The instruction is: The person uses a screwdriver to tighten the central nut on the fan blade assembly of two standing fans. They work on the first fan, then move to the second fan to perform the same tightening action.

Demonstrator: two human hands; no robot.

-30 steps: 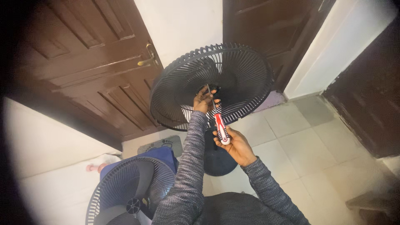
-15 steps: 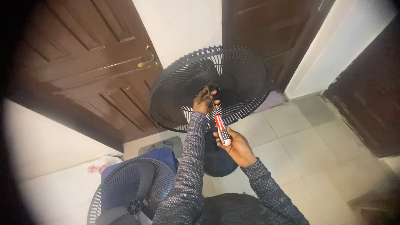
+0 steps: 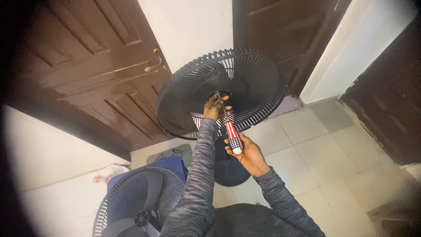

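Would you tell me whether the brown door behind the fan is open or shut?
Shut: the brown door sits flush in its frame, brass handle level.

Brown door (image 3: 87, 74) (brass handle (image 3: 154, 66)), second fan grille (image 3: 136, 202), tiled floor (image 3: 324, 162)

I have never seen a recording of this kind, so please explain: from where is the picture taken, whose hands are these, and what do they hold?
The picture comes from a camera worn on a person's head, looking down along their own arms in grey sleeves. The left hand reaches to the middle of a round black fan grille that stands on its stand. The right hand grips a screwdriver with a red, white and blue handle; its metal shaft points at the grille's centre, between the left fingers. Lower left, a second fan grille lies on the pale tiled floor. Behind are dark brown wooden doors and a white wall.
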